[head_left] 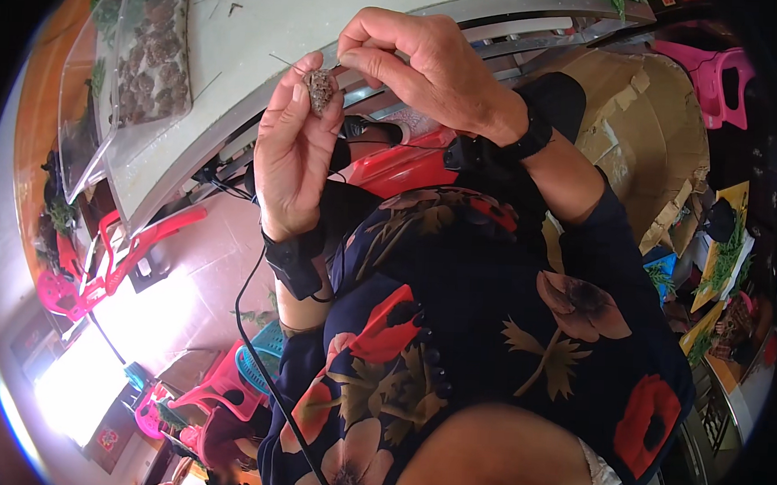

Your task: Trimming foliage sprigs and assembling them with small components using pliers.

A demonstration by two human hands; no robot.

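Two hands in all: one left hand (290,156) between ten and eleven o'clock, one right hand (431,67) at twelve. One cone (320,90) at eleven, and more than ten packed cones (156,55) at ten – they overlap too much for an exact count. Two wrist straps: one left strap (294,263) at nine, one right strap (532,138) between one and two. One cardboard sheet (649,141) and one pink stool (703,78), both at two. One cable (247,340) at eight.
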